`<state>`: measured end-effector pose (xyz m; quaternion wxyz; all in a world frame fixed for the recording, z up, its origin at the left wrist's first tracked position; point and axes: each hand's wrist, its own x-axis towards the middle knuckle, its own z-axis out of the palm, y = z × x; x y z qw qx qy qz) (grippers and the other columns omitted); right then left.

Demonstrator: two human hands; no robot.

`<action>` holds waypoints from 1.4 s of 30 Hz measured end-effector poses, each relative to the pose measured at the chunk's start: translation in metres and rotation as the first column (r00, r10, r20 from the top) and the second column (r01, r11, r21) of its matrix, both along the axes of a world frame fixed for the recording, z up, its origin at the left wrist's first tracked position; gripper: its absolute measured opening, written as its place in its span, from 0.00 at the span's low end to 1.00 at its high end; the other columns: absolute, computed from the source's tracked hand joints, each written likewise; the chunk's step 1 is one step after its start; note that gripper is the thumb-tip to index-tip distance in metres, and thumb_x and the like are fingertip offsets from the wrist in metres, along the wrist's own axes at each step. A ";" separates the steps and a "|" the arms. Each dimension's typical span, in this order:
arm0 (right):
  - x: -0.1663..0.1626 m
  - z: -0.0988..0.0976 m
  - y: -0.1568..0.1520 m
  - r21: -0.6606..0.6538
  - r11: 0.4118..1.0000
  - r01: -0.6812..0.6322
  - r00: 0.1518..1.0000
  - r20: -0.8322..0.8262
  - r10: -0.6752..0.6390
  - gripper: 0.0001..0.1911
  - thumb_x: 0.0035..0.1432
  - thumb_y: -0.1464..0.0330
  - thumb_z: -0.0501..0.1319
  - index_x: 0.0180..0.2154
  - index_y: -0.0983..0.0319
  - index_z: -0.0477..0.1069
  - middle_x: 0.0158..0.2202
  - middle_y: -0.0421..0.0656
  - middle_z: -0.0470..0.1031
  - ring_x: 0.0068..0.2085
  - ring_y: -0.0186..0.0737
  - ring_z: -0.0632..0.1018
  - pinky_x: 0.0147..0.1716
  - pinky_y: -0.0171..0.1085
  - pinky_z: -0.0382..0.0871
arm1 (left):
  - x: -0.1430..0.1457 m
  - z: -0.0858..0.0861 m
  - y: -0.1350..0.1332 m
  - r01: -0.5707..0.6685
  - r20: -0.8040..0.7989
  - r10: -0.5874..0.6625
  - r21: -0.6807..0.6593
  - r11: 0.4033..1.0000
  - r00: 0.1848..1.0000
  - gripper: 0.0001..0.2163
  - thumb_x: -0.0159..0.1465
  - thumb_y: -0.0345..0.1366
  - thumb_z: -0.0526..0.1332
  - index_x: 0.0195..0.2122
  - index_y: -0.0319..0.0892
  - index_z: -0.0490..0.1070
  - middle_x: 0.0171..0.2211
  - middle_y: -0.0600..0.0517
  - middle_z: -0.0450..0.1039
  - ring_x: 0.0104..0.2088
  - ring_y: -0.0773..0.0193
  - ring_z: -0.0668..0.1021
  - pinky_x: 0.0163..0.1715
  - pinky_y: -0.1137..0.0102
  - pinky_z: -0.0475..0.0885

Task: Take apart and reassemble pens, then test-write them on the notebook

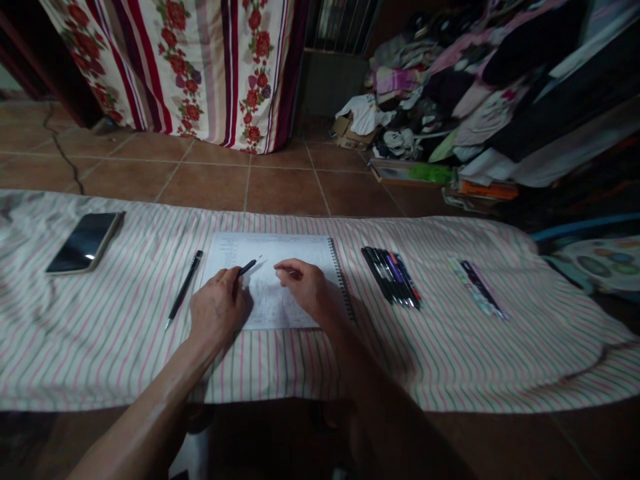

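A spiral-bound sketch pad lies on a striped cloth. My left hand rests on the pad's near left corner, closed round a dark pen whose tip points up and right over the page. My right hand lies on the page with its fingers curled and pinched together; what they hold, if anything, is too small to make out. Faint pencil drawing shows between the two hands.
A black pen lies left of the pad, a phone farther left. A row of several pens and a patterned strip lie to the right. A paint palette, a clothes pile and a floral curtain stand beyond.
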<state>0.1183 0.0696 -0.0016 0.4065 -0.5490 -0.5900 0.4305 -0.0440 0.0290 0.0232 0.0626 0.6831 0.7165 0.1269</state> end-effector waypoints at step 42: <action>0.039 0.010 -0.006 0.193 0.976 -0.099 0.708 0.703 -0.067 0.08 0.57 0.73 0.59 0.39 0.62 0.73 0.40 0.47 0.74 0.40 0.40 0.75 0.38 0.35 0.65 | 0.020 -0.003 0.003 0.158 -0.061 -0.153 0.076 0.985 0.986 0.14 0.64 0.34 0.50 0.44 0.40 0.73 0.34 0.47 0.75 0.40 0.54 0.73 0.38 0.64 0.66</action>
